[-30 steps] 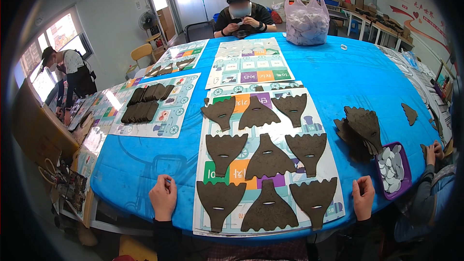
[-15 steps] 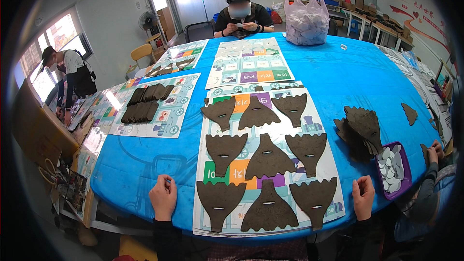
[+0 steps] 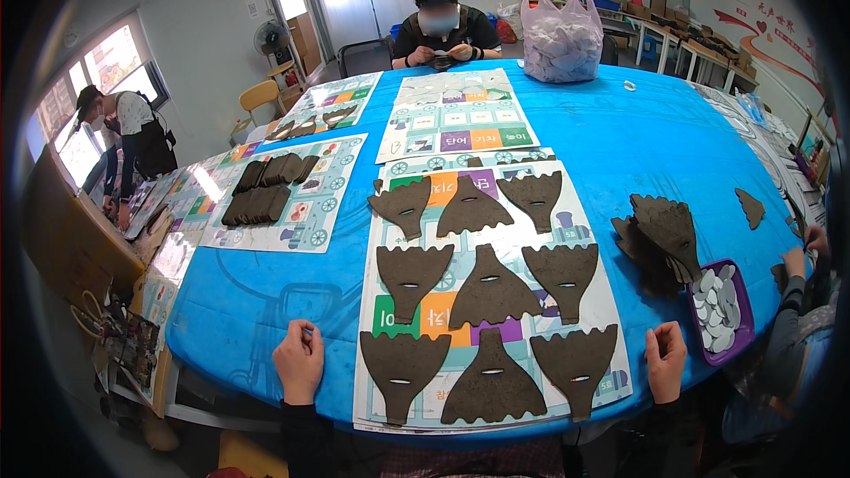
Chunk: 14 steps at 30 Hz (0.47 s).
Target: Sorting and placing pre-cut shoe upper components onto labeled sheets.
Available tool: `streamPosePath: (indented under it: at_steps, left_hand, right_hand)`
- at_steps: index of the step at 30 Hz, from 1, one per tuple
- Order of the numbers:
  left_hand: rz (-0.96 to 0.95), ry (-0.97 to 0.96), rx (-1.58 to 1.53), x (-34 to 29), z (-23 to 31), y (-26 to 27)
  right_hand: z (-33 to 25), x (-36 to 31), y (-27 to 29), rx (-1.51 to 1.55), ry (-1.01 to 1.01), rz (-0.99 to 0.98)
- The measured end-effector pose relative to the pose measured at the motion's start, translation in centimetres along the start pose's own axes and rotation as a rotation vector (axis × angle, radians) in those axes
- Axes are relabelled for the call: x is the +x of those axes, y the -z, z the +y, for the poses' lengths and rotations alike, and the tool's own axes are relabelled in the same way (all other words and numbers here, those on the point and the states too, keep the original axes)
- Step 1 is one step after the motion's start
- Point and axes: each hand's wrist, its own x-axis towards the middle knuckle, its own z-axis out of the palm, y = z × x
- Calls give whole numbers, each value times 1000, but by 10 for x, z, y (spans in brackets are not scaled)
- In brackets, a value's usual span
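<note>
My left hand (image 3: 299, 361) rests with its fingers curled in on the near edge of the blue-covered table, left of the printed mat (image 3: 611, 345). My right hand (image 3: 666, 363) lies likewise curled to the right of that mat; nothing shows in either hand. Between them, several dark, fan-shaped pieces with scalloped edges and a small slit are laid out in rows on the mat, such as this front middle piece (image 3: 496, 394). Nearest my right hand are a purple tray (image 3: 746, 329) of pale oval discs (image 3: 715, 314) and a pile of more dark fan pieces (image 3: 664, 235).
Bundled dark strips (image 3: 257, 205) lie on another mat at left. Across the table a person (image 3: 443, 40) handles a small pale piece beside a plastic bag of white pieces (image 3: 563, 44). A co-worker's hand (image 3: 794, 263) is at the right edge; another person (image 3: 146, 133) bends at far left.
The co-worker's hands at the right edge have shifted, one now raised farther back. The person opposite has turned the small piece slightly. My own hands are in the same place.
</note>
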Motion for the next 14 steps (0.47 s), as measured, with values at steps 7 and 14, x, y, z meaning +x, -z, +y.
streamPosePath:
  at_steps: [7,14]
  left_hand:
    - [4,-6,3,0,0,0]
    - [4,-1,2,0,0,0]
  right_hand:
    - [3,0,1,-18,13,0]
    - [0,0,1,-10,-3,-12]
